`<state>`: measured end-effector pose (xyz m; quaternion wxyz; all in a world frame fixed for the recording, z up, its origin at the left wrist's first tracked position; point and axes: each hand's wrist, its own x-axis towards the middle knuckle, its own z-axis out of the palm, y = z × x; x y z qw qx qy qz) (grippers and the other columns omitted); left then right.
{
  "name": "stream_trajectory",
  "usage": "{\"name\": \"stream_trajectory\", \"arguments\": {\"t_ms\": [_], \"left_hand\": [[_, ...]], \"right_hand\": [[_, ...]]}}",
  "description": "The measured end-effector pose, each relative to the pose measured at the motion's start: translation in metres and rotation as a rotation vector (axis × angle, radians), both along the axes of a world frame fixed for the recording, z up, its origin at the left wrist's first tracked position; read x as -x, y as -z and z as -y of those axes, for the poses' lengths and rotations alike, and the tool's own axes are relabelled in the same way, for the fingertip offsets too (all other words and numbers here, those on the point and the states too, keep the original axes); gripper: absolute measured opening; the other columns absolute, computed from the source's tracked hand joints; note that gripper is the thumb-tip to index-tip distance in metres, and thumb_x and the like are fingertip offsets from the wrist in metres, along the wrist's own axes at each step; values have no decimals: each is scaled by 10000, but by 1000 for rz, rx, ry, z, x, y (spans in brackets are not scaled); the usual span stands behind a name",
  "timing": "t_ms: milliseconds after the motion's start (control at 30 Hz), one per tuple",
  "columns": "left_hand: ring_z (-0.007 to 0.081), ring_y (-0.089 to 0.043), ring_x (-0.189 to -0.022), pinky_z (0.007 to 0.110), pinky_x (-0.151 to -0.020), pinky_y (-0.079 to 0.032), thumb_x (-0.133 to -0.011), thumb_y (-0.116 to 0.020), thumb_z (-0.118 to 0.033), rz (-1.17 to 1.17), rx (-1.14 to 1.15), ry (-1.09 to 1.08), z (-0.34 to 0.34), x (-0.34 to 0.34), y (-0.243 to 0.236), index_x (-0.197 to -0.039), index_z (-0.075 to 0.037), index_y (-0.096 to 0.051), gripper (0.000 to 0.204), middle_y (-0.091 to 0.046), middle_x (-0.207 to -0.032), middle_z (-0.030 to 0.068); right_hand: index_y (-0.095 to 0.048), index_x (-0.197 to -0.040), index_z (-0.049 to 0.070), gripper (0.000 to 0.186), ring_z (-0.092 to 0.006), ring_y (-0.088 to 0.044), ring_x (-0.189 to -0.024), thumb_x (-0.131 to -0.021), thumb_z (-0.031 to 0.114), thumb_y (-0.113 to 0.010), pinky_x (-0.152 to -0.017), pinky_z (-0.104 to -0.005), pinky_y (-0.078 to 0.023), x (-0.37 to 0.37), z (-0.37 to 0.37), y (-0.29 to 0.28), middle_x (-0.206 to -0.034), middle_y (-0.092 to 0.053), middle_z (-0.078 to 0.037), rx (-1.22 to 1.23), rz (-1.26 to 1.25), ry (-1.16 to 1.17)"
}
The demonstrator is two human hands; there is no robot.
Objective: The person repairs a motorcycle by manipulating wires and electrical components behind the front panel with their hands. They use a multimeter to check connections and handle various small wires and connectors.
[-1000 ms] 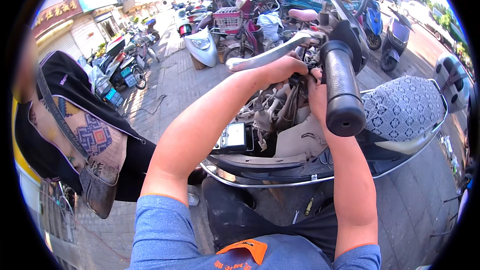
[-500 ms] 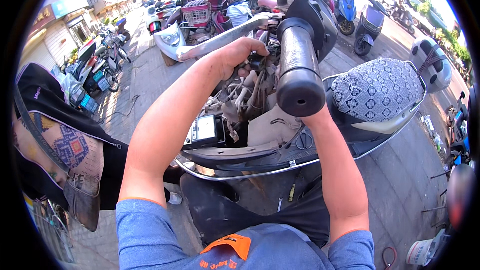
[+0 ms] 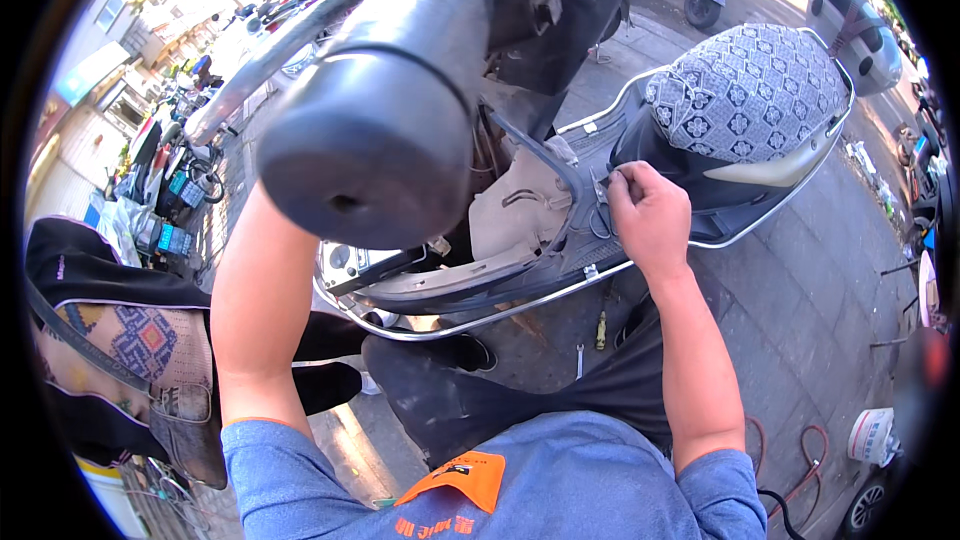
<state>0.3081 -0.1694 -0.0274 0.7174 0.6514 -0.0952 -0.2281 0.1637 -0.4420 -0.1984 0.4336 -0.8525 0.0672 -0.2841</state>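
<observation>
- Right hand (image 3: 650,215) curled almost closed, by the scissors (image 3: 602,208); can't tell if it holds them
- Scissors are near the seat (image 3: 750,90)
- Left hand hides behind the handle (image 3: 390,90); can't tell its fingers

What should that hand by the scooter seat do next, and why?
Maybe the right hand should pick up the scissors: they lie on the scooter's footboard, and that hand is right beside them. I can't tell whether it touches them. The left hand is hidden behind the black handlebar grip.
</observation>
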Motion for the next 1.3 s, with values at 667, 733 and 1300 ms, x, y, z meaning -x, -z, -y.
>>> {"name": "stream_trajectory", "arguments": {"t_ms": [667, 733, 1300], "left_hand": [[89, -560, -520, 234, -407, -423, -945, -773, -198, 49, -164, -154, 22, 17, -3, -1008, -21, -718, 195, -682, -813, 79], [99, -555, -521, 248, -413, -425, -937, -779, -190, 34, -153, -164, 29, 24, -7, -980, -22, -721, 183, -669, -786, 73], [69, -569, -629, 250, -568, -446, -1002, -696, -281, 552, -477, -83, 0, 36, 32, -1165, -80, -742, 262, -683, -857, 4]], "right_hand": [[-728, -999, 35, 100, -289, -688, -696, -960, 90, -654, -672, -430, -541, 14, -7, -60, -798, -704, -140, -38, 101, -117], [-733, -1021, 41, 139, -247, -665, -709, -926, 140, -713, -677, -393, -534, 4, -32, -95, -809, -679, -106, 71, 193, -196], [-664, -927, 48, 217, -225, -657, -536, -884, 215, -796, -565, -360, -484, -45, -93, -105, -621, -672, -64, 372, 247, -64]]}}
